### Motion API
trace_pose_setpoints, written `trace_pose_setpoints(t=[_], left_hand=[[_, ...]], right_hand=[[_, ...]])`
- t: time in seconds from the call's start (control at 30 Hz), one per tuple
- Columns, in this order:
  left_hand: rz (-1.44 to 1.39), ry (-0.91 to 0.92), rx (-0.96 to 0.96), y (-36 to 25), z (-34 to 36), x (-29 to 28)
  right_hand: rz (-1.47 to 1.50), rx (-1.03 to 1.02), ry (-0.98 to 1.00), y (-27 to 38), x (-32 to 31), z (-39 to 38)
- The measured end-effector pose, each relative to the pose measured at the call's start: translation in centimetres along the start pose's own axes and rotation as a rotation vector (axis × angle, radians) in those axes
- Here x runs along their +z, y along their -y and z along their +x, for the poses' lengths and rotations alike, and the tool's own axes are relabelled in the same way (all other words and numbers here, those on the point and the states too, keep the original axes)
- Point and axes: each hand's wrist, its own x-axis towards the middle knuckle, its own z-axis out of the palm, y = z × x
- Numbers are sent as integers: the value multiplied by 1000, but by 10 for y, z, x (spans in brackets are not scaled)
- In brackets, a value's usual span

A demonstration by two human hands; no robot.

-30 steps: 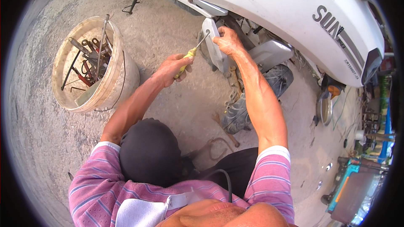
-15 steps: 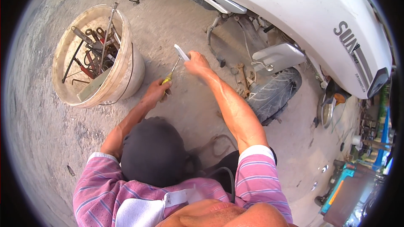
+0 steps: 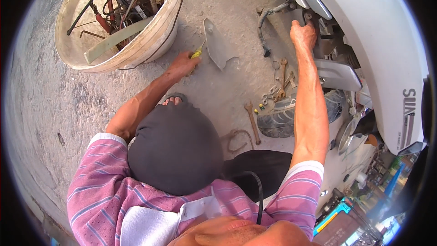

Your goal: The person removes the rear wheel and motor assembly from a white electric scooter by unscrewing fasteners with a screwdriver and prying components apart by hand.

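L hand [image 3: 184,64] is gripping screwdriver [image 3: 196,53], pointing fwd; R hand [image 3: 303,35] is sitting outstretched by bike [image 3: 371,36], far right, can't tell grip.

My L hand [image 3: 185,64] grips a yellow screwdriver [image 3: 196,53], tip by a gray panel [image 3: 217,48] on the ground [image 3: 227,89]. My R hand [image 3: 304,36] is far R, under the white bike [image 3: 371,41]. Bucket [image 3: 157,50] w/ tools [image 3: 102,23], far L.
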Motion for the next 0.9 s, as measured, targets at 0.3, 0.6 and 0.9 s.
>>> trace_pose_setpoints(t=[0.3, 0.6, 0.9], left_hand=[[98, -21, 60, 13, 2, -5], [137, -68, 62, 35, 5, -15], [236, -124, 113, 37, 1, -11]], right_hand=[[-123, -287, -225, -17, 20, -8], [-355, 5, 66, 21, -10, -48], [2, -83, 316, 8, 13, -65]])
